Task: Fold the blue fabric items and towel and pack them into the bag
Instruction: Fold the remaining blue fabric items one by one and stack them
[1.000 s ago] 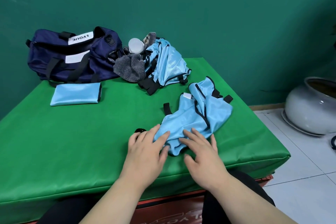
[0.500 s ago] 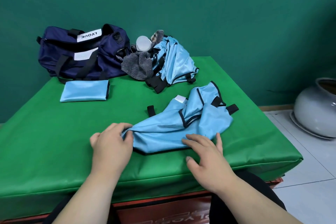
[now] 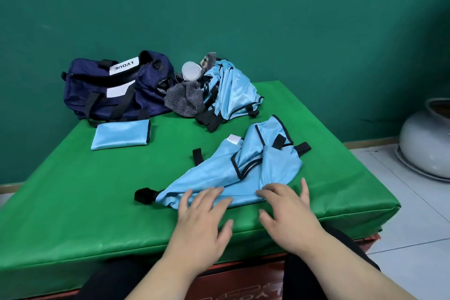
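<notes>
Since half a second ago the left hand (image 3: 202, 221) has let go of the cloth's left corner and slid inward. It now lies flat, fingers straight and spread, on the near edge of the blue fabric item (image 3: 219, 178). The right hand (image 3: 289, 214) is just beside it, likewise flat and gripping nothing, fingertips on the same edge. A black strap end (image 3: 145, 196) now lies bare at the item's left tip.

The item lies stretched slantwise across the green pad (image 3: 97, 202), smooth near the hands but bunched and twisted at its far right, where more black tabs stick out. The step in hand looks like flattening before the first fold. To do it well, both palms should sweep outward and away, pinning the near edge while working the twist out of the far end, and the straps should be tucked inside.

Farther back, one folded blue piece (image 3: 120, 137) lies just in front of the navy bag (image 3: 109, 90). Right of the bag, a grey towel (image 3: 187, 100) and a heap of blue fabric (image 3: 231, 95) wait unfolded, with a white cup (image 3: 191, 72) among them.
</notes>
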